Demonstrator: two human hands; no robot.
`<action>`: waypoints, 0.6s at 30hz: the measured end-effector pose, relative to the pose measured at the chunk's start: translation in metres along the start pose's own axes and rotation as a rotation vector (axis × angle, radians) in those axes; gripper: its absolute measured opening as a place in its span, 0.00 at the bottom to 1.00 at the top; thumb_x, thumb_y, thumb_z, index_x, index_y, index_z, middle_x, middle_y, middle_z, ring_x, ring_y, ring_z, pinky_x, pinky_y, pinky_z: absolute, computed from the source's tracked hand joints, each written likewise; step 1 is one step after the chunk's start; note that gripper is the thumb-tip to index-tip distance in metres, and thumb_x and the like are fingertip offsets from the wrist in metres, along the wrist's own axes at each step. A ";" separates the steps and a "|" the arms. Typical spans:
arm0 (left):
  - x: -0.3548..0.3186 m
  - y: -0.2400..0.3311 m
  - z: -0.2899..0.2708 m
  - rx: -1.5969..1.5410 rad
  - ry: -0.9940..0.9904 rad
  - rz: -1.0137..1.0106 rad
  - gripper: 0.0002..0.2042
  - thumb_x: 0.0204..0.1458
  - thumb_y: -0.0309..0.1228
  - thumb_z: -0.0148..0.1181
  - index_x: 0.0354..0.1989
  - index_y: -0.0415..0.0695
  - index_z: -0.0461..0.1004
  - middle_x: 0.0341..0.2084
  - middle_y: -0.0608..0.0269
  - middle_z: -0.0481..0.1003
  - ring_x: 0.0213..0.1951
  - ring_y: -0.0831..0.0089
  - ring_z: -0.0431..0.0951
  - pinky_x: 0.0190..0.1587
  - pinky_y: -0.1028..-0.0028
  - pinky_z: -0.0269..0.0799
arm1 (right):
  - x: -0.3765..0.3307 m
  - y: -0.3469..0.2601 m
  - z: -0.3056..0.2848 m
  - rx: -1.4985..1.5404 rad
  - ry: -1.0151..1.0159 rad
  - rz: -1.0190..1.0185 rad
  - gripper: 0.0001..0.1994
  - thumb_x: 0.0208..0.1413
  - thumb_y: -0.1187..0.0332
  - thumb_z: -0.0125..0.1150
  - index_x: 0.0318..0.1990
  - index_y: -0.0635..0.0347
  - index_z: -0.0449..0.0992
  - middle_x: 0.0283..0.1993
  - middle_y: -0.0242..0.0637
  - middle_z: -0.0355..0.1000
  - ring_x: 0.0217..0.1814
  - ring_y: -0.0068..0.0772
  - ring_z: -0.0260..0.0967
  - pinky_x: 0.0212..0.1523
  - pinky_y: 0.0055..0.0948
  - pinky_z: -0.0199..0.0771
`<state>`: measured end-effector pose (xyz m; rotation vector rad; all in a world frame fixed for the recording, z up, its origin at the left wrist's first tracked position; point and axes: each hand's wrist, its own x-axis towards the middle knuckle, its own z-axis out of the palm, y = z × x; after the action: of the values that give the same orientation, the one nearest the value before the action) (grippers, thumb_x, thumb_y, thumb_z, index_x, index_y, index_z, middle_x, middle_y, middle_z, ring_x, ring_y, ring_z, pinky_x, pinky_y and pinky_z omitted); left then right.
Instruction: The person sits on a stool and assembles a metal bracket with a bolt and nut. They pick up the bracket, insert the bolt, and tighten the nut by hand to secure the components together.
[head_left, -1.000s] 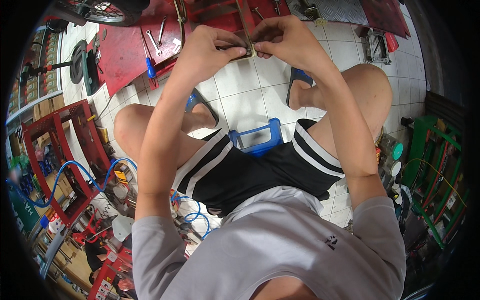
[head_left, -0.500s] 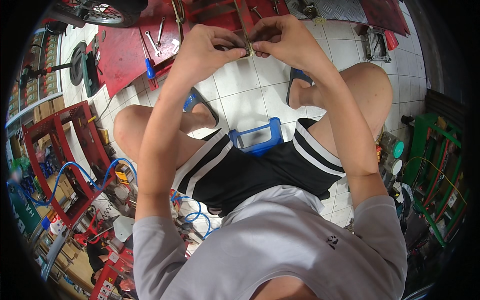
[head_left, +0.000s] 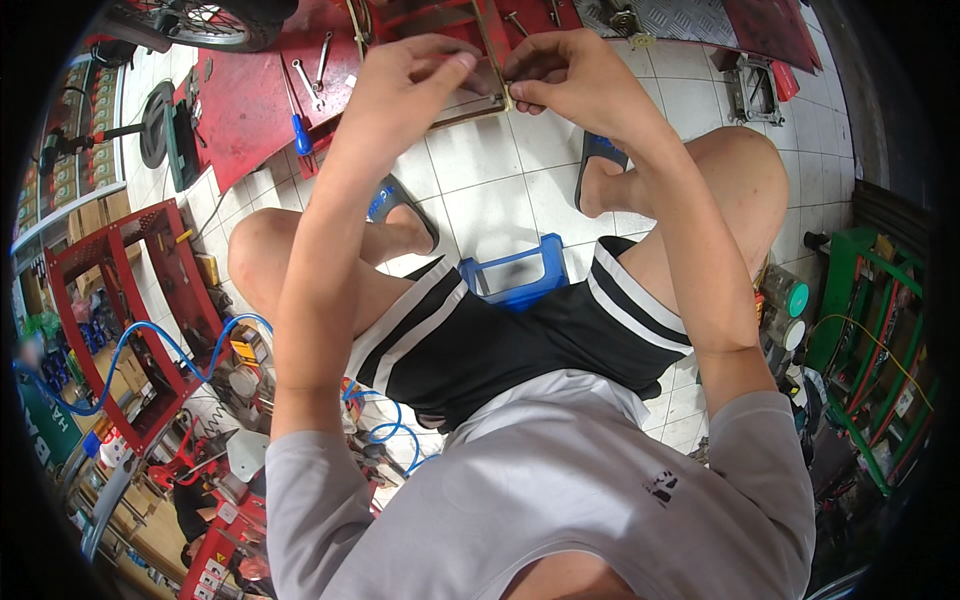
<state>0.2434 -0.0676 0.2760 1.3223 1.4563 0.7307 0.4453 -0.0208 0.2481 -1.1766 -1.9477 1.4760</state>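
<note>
A thin brass-coloured metal frame (head_left: 468,115) juts from the red lift bench, with its near corner between my hands. Thumb and forefinger of my right hand (head_left: 560,75) are pinched at the outer side of that corner; whatever sits between them is too small to make out. A small bolt-like piece (head_left: 496,99) shows at the corner's inner side. My left hand (head_left: 410,85) hovers over the frame's left part, apart from the corner, its fingers stretched out and nothing visible in them.
On the red bench (head_left: 240,110) lie two wrenches (head_left: 308,85) and a blue-handled screwdriver (head_left: 301,135). A wheel (head_left: 215,28) stands far left. Between my legs is a blue plastic stool (head_left: 530,285). A red rack (head_left: 130,320) stands left, a green rack (head_left: 850,300) right.
My left hand has let go of the frame's corner and moved up and left, uncovering the small bolt-like piece. My right hand has stayed at the corner.
</note>
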 end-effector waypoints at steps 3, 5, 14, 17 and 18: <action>-0.001 -0.006 0.004 -0.008 0.032 0.025 0.16 0.61 0.36 0.53 0.47 0.37 0.75 0.34 0.62 0.80 0.38 0.80 0.75 0.41 0.80 0.69 | 0.000 -0.001 0.000 0.034 -0.017 0.010 0.08 0.52 0.80 0.60 0.40 0.69 0.76 0.30 0.37 0.76 0.30 0.22 0.73 0.34 0.21 0.75; -0.002 -0.008 0.004 -0.042 0.038 0.043 0.16 0.61 0.37 0.52 0.47 0.36 0.75 0.34 0.63 0.80 0.38 0.79 0.75 0.41 0.79 0.69 | 0.000 0.000 0.000 0.049 -0.021 0.003 0.08 0.52 0.80 0.60 0.41 0.69 0.76 0.30 0.37 0.76 0.30 0.22 0.73 0.34 0.21 0.75; -0.005 -0.003 0.003 -0.212 0.038 0.005 0.17 0.62 0.37 0.51 0.51 0.36 0.72 0.34 0.61 0.80 0.39 0.78 0.75 0.43 0.77 0.68 | -0.001 -0.004 -0.001 0.131 -0.016 0.048 0.09 0.47 0.78 0.62 0.38 0.68 0.79 0.28 0.39 0.78 0.29 0.24 0.76 0.35 0.22 0.77; -0.003 -0.001 0.000 -0.329 0.017 0.019 0.18 0.62 0.39 0.50 0.50 0.36 0.72 0.34 0.61 0.80 0.40 0.78 0.74 0.44 0.77 0.67 | 0.000 -0.001 -0.002 0.096 -0.006 0.038 0.09 0.47 0.77 0.62 0.38 0.68 0.79 0.28 0.39 0.78 0.29 0.24 0.76 0.34 0.22 0.77; -0.005 0.000 0.006 -0.182 0.049 0.032 0.18 0.62 0.39 0.49 0.50 0.35 0.72 0.34 0.61 0.79 0.40 0.78 0.74 0.44 0.77 0.67 | 0.000 -0.002 -0.001 0.095 -0.007 0.037 0.09 0.47 0.77 0.62 0.38 0.68 0.79 0.27 0.39 0.78 0.29 0.24 0.76 0.34 0.22 0.77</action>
<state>0.2486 -0.0738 0.2751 1.1979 1.3745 0.9003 0.4457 -0.0202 0.2503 -1.1735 -1.8475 1.5754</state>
